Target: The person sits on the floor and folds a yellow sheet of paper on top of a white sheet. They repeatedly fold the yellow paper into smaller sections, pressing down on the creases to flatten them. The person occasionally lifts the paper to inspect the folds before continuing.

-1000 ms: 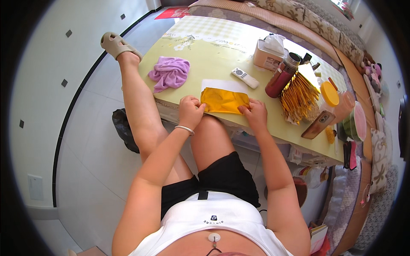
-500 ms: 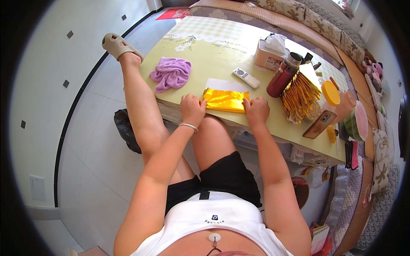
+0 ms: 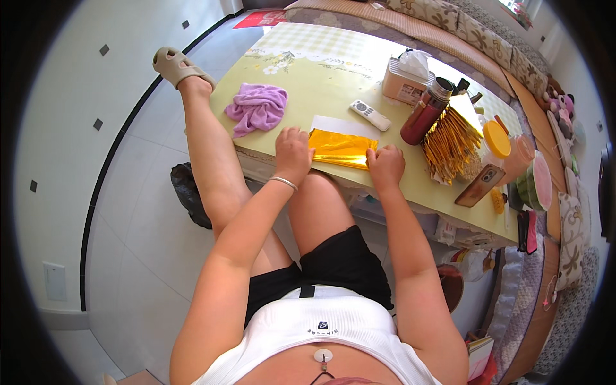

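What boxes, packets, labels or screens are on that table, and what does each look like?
Tissue box: far side of the table, boxy, beige, white tissue sticking up.
Remote control: behind the gold sheet, slim, white, grey buttons.
Phone: near the right edge, flat, brown case, camera side up.
Gold foil sheet: front edge, shiny rectangle, between the left hand and right hand.
Gold strips: fanned bundle right of the dark red bottle.
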Tool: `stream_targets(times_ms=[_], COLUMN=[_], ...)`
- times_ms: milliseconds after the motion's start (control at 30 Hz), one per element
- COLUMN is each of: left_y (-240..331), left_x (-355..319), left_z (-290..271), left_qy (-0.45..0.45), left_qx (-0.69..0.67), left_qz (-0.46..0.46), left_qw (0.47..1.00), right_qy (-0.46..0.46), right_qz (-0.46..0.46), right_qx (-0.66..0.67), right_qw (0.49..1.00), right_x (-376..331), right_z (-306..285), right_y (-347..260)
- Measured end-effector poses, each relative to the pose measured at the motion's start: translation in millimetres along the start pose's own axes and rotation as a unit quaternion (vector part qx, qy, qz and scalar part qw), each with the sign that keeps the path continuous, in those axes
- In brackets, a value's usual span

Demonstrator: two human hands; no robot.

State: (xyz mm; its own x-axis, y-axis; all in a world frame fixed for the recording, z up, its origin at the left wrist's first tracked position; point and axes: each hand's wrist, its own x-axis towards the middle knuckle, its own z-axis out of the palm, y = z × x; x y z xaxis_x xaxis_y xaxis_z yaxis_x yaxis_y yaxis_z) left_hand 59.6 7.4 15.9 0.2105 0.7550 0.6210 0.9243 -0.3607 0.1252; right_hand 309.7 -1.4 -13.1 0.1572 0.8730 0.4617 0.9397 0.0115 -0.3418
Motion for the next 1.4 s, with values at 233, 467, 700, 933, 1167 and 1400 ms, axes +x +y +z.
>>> stream_targets(times_ms=[233,467,700,933,1167,1400], left_y=[-22,-3,-8,-31,-25,-19], left_x=[5,6,2,-6,32,63], left_z=[22,20,16,-1,8,21], left_qy=[-0.22,-0.256,-0.293,-0.309,-0.252,-0.28], left_qx=[-0.15,-0.062,-0.135,-0.057,-0.063,-0.135], left_qz=[0.157,0.061,-0.012,-0.036,-0.01,-0.132], left_qw=[0.951,0.963,0.947,0.949,0.966,0.941], right_qy=[-0.044,-0.013,-0.201,-0.226,-0.117,-0.211], right_qz=[0.013,-0.243,-0.253,-0.192,-0.074,0.281], right_qx=[-0.029,-0.032,-0.018,-0.033,0.218,0.568], right_qw=[0.999,0.969,0.946,0.954,0.966,0.744], right_x=[5,-4,-38,-43,-13,2], right_z=[-7,-4,-12,-40,-35,-8], right_y=[-3,-31,-48,2,12,0])
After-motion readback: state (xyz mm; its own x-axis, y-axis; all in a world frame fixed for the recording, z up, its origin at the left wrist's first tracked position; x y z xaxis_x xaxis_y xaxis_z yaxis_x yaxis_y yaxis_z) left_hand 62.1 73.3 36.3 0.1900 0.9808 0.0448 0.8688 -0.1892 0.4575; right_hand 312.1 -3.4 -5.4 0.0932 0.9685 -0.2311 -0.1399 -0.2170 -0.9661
